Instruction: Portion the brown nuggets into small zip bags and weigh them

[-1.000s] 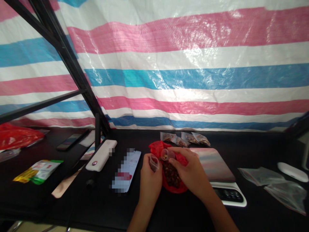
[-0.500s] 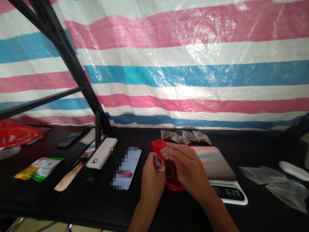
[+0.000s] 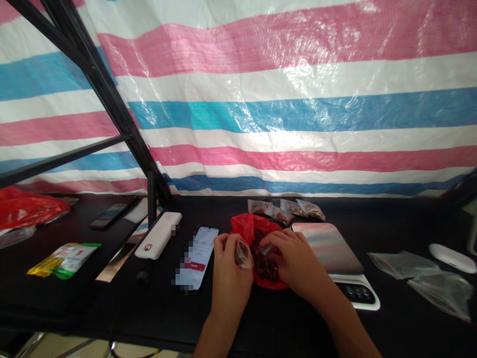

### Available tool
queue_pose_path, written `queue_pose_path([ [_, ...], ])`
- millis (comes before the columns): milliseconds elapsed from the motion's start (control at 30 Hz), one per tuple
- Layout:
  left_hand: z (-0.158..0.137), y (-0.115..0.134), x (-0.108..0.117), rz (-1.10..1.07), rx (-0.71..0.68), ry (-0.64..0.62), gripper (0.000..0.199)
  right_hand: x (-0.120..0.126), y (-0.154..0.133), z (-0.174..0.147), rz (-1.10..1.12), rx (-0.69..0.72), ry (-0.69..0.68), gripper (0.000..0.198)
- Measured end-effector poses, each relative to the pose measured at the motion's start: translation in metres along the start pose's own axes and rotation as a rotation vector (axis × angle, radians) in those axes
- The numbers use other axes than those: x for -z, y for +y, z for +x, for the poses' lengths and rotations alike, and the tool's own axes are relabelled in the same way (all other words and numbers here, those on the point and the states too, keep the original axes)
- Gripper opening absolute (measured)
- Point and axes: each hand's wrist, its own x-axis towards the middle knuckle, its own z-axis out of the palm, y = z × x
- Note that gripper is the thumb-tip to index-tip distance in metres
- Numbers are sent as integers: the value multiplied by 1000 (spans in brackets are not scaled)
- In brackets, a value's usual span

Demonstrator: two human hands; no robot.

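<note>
My left hand (image 3: 231,266) is closed around a small clear plastic bag (image 3: 243,254), whose rounded open mouth faces right. Just to its right lies a red plastic bag (image 3: 244,224), spread open with dark brown dried bits (image 3: 266,267) inside. My right hand (image 3: 294,256) reaches into that red bag, fingertips down among the bits. Between its thumb and fingers is a small clear plastic piece (image 3: 267,249); its exact kind is hard to make out. Behind the red bag lie several filled small clear bags (image 3: 286,211).
A white digital scale (image 3: 331,248) stands right of my right hand. Further right are flat clear zip bags (image 3: 439,288) and a white case (image 3: 452,257). Left are a lit phone (image 3: 199,258), a white power bank (image 3: 158,236), a yellow-green packet (image 3: 65,259) and a dark metal frame (image 3: 108,99).
My right hand has moved down and away from the clear bag's mouth into the brown bits. My left hand has shifted slightly left, still with the clear bag.
</note>
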Motion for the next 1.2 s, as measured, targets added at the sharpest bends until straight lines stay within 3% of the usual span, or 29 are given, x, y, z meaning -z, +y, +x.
queue_pose_path([
  [100,-2,-4,2,11,77,76,5,3,-1,-1,37,33,-28,42],
  [167,-5,-8,7,57,146,63,10,3,1,-3,21,26,-21,43],
  [233,-10,-12,12,55,218,-47,18,2,4,-4,-4,16,-17,45],
  [367,-19,-11,19,-176,339,-329,24,-1,6,-5,5,34,-39,45],
  [600,-11,-9,13,-406,495,-272,37,-5,-3,-4,103,39,-44,40],
  [667,-7,-12,12,-444,478,-220,35,-6,-3,-3,137,-8,-5,38],
  [767,-4,-14,11,-383,342,-110,26,-7,0,0,192,-72,68,34],
  [900,-4,-10,8,-279,191,-117,11,-1,0,1,234,-88,139,32],
  [1067,-7,-2,0,-210,157,-149,17,8,-9,1,255,60,207,32],
  [1200,-8,5,-7,-184,157,-163,8,7,-13,-1,204,226,249,33],
])
